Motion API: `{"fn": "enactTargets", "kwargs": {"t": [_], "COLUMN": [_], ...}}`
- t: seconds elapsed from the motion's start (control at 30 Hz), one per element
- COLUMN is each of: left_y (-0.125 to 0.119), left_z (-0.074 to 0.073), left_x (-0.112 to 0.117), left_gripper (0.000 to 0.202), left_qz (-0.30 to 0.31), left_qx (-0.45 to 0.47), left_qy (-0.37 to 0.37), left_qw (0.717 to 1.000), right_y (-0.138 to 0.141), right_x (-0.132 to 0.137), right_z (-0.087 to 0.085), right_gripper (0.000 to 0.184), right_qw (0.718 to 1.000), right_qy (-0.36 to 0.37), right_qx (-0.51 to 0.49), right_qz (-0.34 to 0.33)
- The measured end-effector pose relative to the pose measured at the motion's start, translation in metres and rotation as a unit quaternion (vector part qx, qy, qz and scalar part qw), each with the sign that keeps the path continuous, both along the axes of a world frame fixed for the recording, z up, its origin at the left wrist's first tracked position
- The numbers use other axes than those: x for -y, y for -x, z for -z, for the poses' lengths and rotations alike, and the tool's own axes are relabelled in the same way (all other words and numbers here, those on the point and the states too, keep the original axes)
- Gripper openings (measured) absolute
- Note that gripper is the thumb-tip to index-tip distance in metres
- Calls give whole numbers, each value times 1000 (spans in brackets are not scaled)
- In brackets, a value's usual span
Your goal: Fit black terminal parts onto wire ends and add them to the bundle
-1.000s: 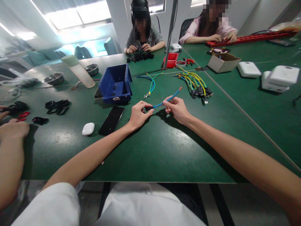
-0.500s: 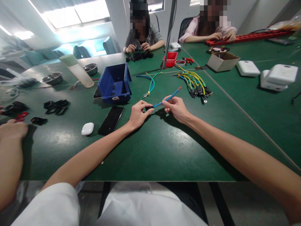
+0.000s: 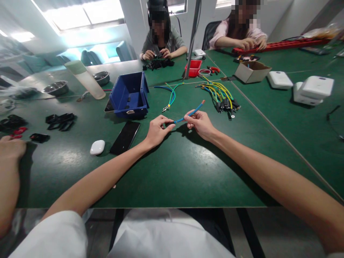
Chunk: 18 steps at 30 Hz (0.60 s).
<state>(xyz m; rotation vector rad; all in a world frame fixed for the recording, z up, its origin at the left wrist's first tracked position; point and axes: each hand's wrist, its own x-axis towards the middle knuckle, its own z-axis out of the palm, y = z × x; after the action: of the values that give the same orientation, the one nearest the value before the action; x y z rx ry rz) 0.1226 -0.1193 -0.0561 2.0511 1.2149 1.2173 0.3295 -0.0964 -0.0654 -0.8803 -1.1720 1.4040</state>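
A short blue wire [image 3: 180, 120] with a black sleeve at one end spans my two hands above the green table [image 3: 172, 172]. My left hand [image 3: 158, 130] pinches the black end. The fingers of my right hand [image 3: 200, 123] are closed around the blue middle, and its bare copper tip points up and away. Beyond my hands lie a few loose blue and green wires [image 3: 172, 95] with metal ends. To the right of those is a bundle of yellow, green and blue wires [image 3: 221, 93] with black-sleeved ring terminals.
Left of my hands are a blue bin [image 3: 128, 111], a black phone [image 3: 125, 138] and a white case [image 3: 97, 147]. Black plastic parts [image 3: 61, 121] lie farther left, near another person's arm [image 3: 9, 172]. A cardboard box [image 3: 252, 73] and white boxes [image 3: 313, 89] stand right. Two people work opposite.
The view has shifted slightly, so things on the table appear a little farther left. Both hands keep their hold on the blue wire, with almost no movement.
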Motion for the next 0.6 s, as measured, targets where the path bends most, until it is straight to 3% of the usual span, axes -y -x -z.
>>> {"fn": "enactTargets", "kwargs": {"t": [0.6], "left_y": [0], "left_z": [0], "left_x": [2], "left_gripper": [17], "left_qz": [-1], "left_qx": [-31], "left_qy": [-37], "left_qw": [999], "right_y": [1], "right_x": [3], "right_z": [-3], "right_gripper": [39], "right_qw": [999], "right_qy": [-11], "right_qx": [36], "right_qz": [-17]}}
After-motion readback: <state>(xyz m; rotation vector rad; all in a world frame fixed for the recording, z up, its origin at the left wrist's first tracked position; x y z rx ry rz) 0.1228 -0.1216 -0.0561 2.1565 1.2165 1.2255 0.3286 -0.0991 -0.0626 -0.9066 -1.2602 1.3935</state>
